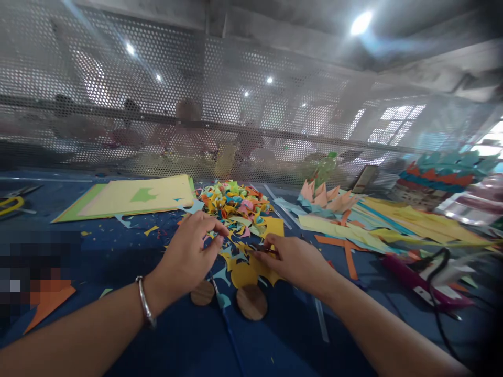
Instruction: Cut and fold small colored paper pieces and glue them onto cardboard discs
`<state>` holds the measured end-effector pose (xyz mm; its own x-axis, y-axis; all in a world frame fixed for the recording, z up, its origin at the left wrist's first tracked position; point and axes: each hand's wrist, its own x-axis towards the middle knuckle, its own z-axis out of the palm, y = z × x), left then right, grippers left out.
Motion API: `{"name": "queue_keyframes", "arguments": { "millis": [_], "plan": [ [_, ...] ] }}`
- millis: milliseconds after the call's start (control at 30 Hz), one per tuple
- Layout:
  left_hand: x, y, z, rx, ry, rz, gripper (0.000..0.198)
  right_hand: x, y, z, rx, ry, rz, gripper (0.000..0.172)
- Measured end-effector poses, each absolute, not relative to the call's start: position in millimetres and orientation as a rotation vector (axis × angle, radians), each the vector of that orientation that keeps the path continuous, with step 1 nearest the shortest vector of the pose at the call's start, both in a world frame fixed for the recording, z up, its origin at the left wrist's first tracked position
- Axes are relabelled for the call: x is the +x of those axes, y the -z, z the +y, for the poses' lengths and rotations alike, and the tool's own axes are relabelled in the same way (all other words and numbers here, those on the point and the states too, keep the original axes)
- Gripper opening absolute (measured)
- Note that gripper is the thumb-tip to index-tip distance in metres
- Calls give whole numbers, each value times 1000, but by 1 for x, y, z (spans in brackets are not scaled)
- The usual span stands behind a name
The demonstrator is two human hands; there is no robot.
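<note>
My left hand [188,251], with a metal bangle on its wrist, rests on the blue table [118,251], fingers curled and pinched over small paper scraps. My right hand [294,259] lies on cut yellow paper pieces [251,269], fingers drawn together on a scrap at its edge. Just beyond both hands lies a heap of many-coloured paper scraps [231,201]. Two round wooden discs [251,302] sit on the table just below my hands.
Stacked yellow and green sheets [133,198] lie at the back left, scissors [11,201] at the far left. Paper strips and folded orange and teal shapes [326,198] cover the right. A pink tool with a black cord [424,280] lies near right. A perforated screen [236,104] stands behind.
</note>
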<state>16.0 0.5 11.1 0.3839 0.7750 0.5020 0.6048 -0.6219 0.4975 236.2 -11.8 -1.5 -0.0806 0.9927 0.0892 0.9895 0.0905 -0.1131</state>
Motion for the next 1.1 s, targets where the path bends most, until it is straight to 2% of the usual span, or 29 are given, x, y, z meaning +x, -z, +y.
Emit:
{"name": "queue_keyframes", "arguments": {
  "millis": [167, 300, 433, 500, 633, 733, 867, 1100],
  "plan": [
    [12, -12, 5, 2452, -776, 1204, 16, 237, 0, -14, -2044, -12, -2234, 31],
    [14, -15, -4, 2464, -708, 1178, 11, 236, -2, -16, -2053, 0, -2259, 31],
    [20, -8, -13, 2536, -606, 1031, 24, 236, -3, -16, -2055, -15, -2266, 30],
    [23, -4, -17, 2578, -538, 950, 21, 237, -3, -16, -2047, 7, -2274, 30],
    [26, -2, -16, 2565, -535, 935, 9, 237, -4, -16, -2094, 67, -2284, 29],
    [25, 1, -10, 2527, -599, 993, 10, 236, -6, -16, -2113, 79, -2290, 30],
    [26, 6, -7, 2558, -592, 1077, 25, 234, -7, -17, -2121, 79, -2292, 28],
    [31, 3, -11, 2440, -534, 1064, 23, 234, -6, -17, -2115, 115, -2300, 27]
  ]
}}
